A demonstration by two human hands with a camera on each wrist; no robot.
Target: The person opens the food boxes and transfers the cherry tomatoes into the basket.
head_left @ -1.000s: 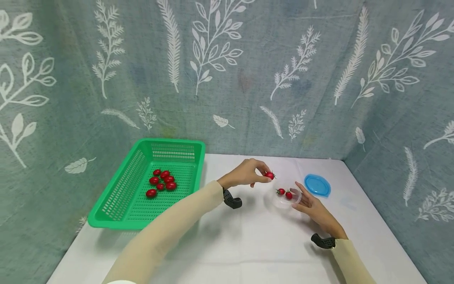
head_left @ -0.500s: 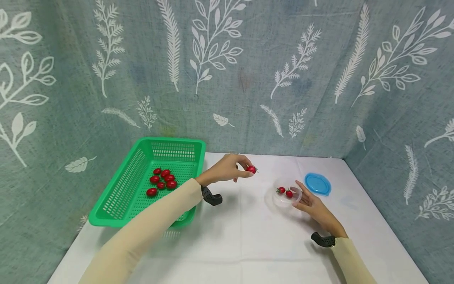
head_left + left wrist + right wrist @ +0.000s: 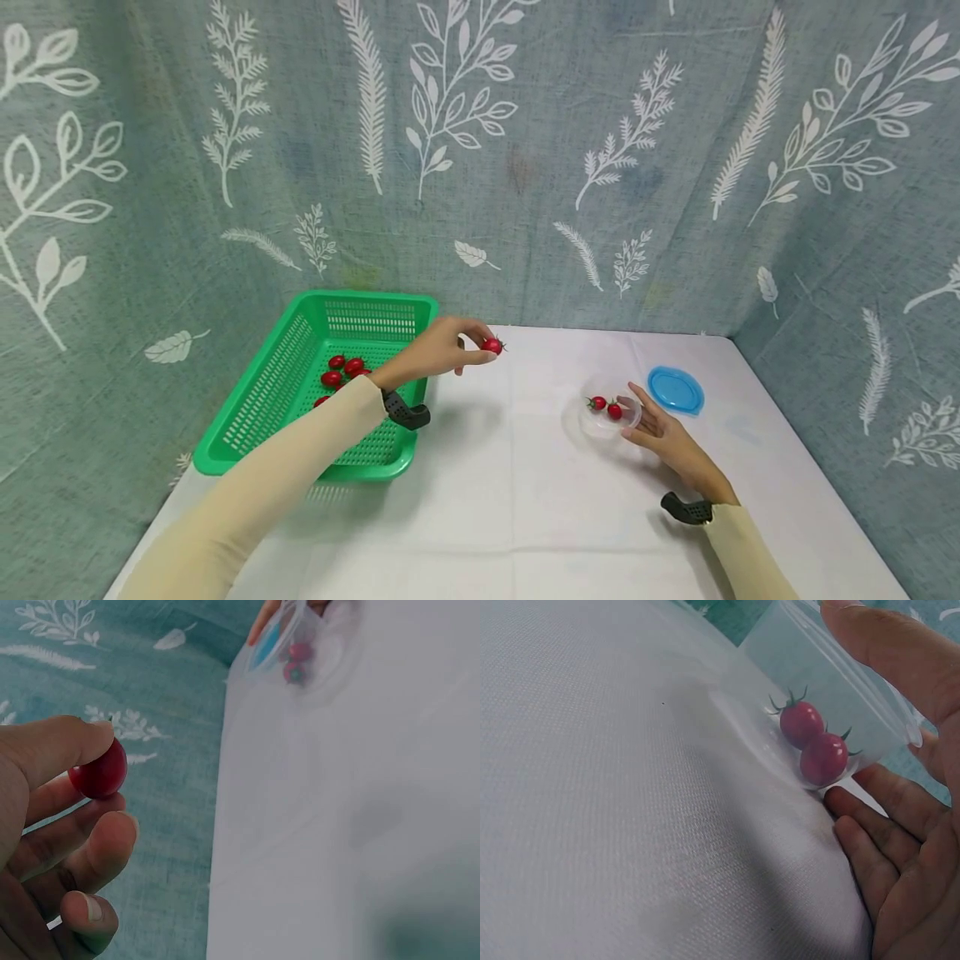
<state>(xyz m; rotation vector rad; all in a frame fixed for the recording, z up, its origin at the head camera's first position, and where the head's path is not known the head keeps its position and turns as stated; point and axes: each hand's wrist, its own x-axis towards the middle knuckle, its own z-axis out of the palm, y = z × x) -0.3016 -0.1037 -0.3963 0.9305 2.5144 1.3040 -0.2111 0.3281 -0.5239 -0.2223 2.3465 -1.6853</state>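
The cherry tomato (image 3: pixel 99 771) looks glossy and smooth; the clear tub (image 3: pixel 832 712) seems thin plastic; matt woven cloth covers the worktop (image 3: pixel 525 500); the basket (image 3: pixel 262 400) is shiny green plastic.

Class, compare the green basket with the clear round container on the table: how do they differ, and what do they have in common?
The green basket is rectangular, opaque and perforated; the clear container is round, see-through and smooth-walled. The basket is far larger. No hand touches the basket, while the right hand rests against the container. Both sit open-topped on the white table and hold red cherry tomatoes.
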